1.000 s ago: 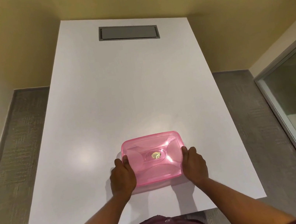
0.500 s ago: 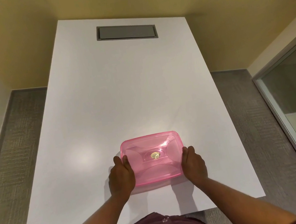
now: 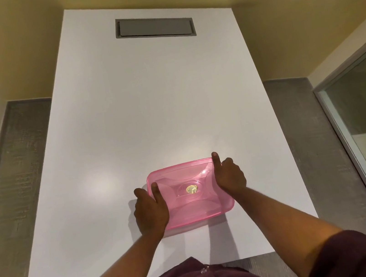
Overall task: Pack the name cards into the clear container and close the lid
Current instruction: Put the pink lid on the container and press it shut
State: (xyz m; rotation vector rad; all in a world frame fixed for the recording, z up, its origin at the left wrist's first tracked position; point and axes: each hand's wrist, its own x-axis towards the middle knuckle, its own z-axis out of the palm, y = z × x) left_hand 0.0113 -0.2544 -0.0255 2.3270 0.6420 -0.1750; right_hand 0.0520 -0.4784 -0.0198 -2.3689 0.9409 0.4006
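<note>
Box: pink see-through container (image 3: 190,192) sits on the white bench (image 3: 148,110), near the edge by the person, at about 6 o'clock on the bench top.
Lid: pink lid (image 3: 183,174) is already on top of the box. It cannot be told if it is snapped down all the way round.
Cards: no name cards show on the bench. Whether they are inside cannot be told through the pink plastic.
Long side: the box runs from 9 o'clock to 3 o'clock, a little tipped, with its right end nearer the person.
Left hand: left hand (image 3: 150,209) is at the 9 o'clock end. Its fingers (image 3: 155,188) are open and lie flat over the rim, touching it.
Right hand: right hand (image 3: 229,175) is at the 2 o'clock corner. One finger points out along the edge and the others are curled. It presses and does not hold.
Which is nearer: both hands touch the box; the right one is at the far corner.
Next, likely: push down along the rim. The near edge at 6 o'clock has no hand on it yet.
Grey plate: a flap (image 3: 154,26) lies at 12 o'clock, well apart.
</note>
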